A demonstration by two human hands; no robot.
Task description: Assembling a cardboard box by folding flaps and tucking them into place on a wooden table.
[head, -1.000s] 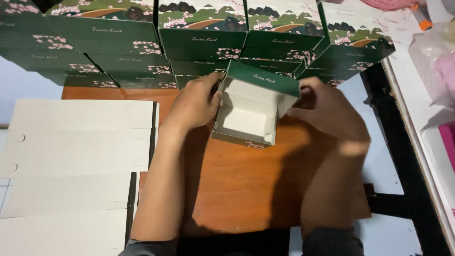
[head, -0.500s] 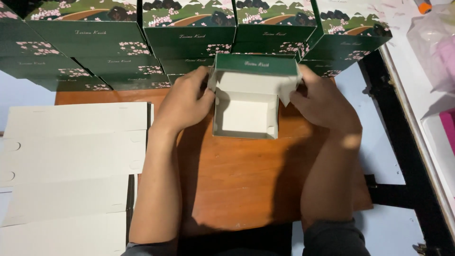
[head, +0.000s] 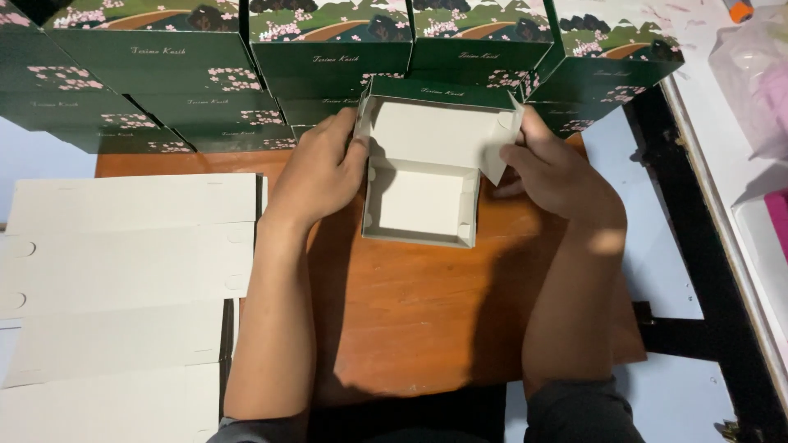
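Here, in the head view, I saw both hands on one open cardboard box (head: 423,201) that sat on the brown wooden counter (head: 410,328), near its far edge. The box was white inside and dark green outside, and its lid stood up at the back with the white inner face toward the camera.

The left hand (head: 320,172) held the left side of the box; its fingers pressed on the left corner where the lid meets the wall, so this grip was clenched on the box. The right hand (head: 558,176) was at the right side, and its fingers pinched the small white side flap (head: 497,160) of the lid, so this grip was grasping the box too. Both forearms came in from the bottom of the picture, with dark sleeves just visible.

Behind the box there was a row of closed green boxes (head: 328,57) with pink blossom and hill pictures, stacked in more than one layer and just beside the open box. On the left, partly over the counter edge, lay a pile of flat white cardboard sheets (head: 123,271), overlapping each other. On the right stood a black frame (head: 706,328), and past it a white surface with a plastic bag (head: 755,74), which was too blurred to describe.
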